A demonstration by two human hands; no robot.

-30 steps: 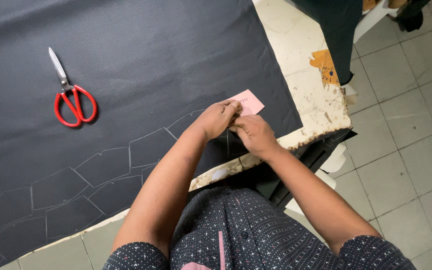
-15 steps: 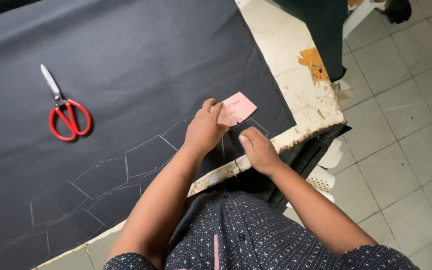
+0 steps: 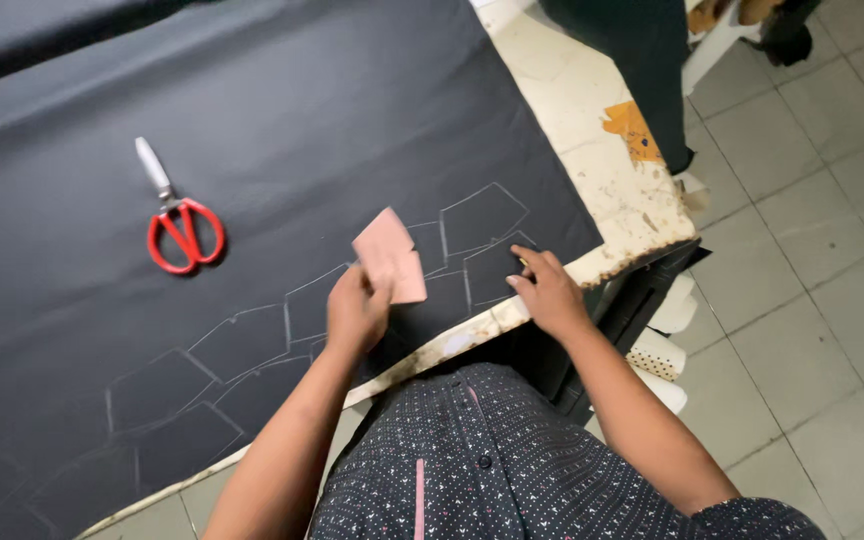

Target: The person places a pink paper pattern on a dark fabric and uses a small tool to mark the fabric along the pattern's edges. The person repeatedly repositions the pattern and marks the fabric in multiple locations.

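left hand (image 3: 355,312) fingers gripping pink template (image 3: 390,256) mid-frame, right hand (image 3: 547,290) flat on black fabric (image 3: 282,130), fingers spread, red scissors (image 3: 180,222) left, bare counter (image 3: 592,130) upper right

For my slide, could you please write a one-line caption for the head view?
Left hand lifts a pink template off chalk-marked black fabric; right hand rests at the table edge.

A worn white table (image 3: 592,150), its paint chipped to an orange patch (image 3: 634,128) near the corner, stands on a floor of pale square tiles (image 3: 812,250). Beyond that corner hangs dark cloth (image 3: 642,60).
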